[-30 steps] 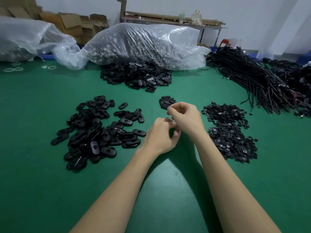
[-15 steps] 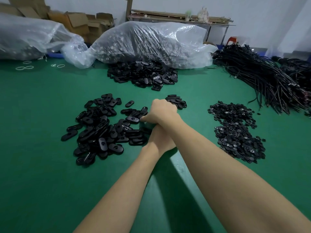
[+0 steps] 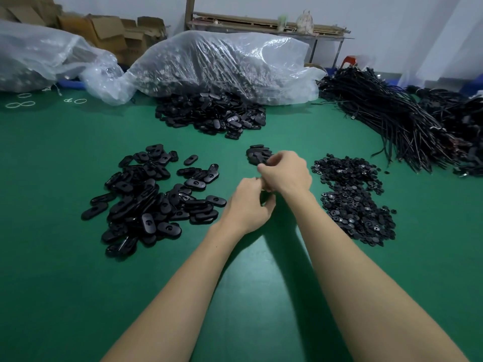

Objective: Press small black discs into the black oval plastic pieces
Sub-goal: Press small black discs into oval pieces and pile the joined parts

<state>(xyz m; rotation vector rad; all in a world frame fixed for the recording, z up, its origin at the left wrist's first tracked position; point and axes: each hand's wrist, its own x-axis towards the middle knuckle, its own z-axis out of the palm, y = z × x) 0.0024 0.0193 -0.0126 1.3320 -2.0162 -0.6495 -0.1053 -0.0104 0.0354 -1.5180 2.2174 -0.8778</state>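
Black oval plastic pieces (image 3: 151, 197) lie heaped at centre left, small black discs (image 3: 352, 199) at centre right. Between them, left hand (image 3: 248, 205) and right hand (image 3: 286, 173) touch, fingers curled, apparently pinching something hidden.

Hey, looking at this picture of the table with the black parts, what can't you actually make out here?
- Head view: whatever the left hand and right hand grip is hidden by their curled fingers.
- Small pile of ovals: its near side is covered by the right hand.
- Contents of the clear plastic bag: blurred by wrinkled film.
- Disc pile: single discs too small to tell apart.
- Cable bundle: cut off by the right edge.
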